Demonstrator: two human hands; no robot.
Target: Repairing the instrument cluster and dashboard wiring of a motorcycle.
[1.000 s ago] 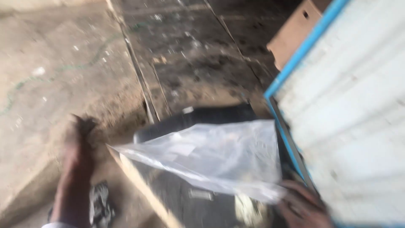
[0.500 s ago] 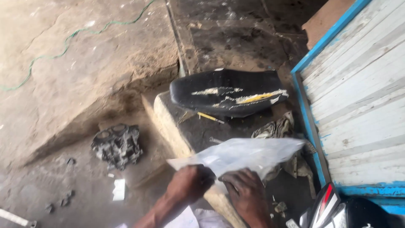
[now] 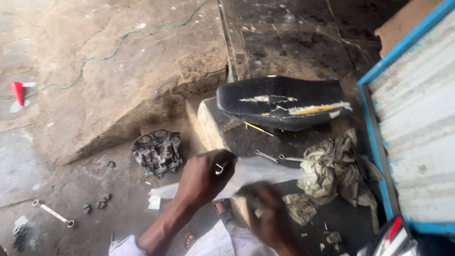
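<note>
Left hand and right hand on clear plastic bag

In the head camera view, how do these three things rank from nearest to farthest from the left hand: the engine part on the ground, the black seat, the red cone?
From the left hand:
1. Engine part, just to its left.
2. Black seat, up and right.
3. Red cone, far left edge.

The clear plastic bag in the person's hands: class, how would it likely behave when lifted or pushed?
The clear plastic bag looks thin and creased, so probably floppy and very light. It sags between the left hand and the right hand, so it would likely crumple rather than slide.
</note>
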